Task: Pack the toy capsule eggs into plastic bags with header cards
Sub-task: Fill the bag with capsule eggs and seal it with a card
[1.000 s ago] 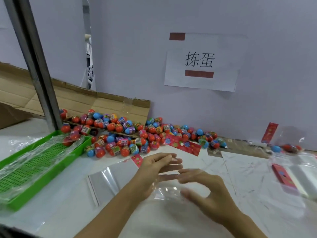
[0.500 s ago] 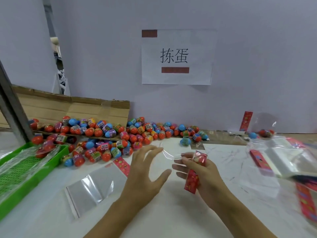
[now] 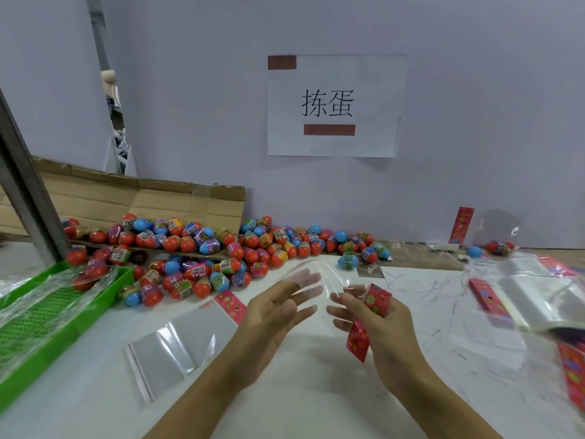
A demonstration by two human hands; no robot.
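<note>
A heap of toy capsule eggs (image 3: 221, 248), mostly red and blue, lies along the back of the white table. My right hand (image 3: 376, 324) holds a clear plastic bag (image 3: 329, 274) by its red header card (image 3: 368, 315), above the table's middle. The bag stands up between my hands. My left hand (image 3: 278, 308) is spread open just left of it, fingertips behind the clear film. A second clear bag (image 3: 177, 340) with a red header card (image 3: 231, 304) lies flat on the table to the left.
A green slotted tray (image 3: 63, 315) covered with plastic film sits at the left edge. A flattened cardboard box (image 3: 142, 201) leans on the wall behind the eggs. Stacked bags and red cards (image 3: 538, 296) lie at the right. A metal post (image 3: 28, 191) rises at left.
The view has swung to the right and drawn closer. My right hand has picked up a bag with its red header card and lifted it; my left hand has spread beside it.
</note>
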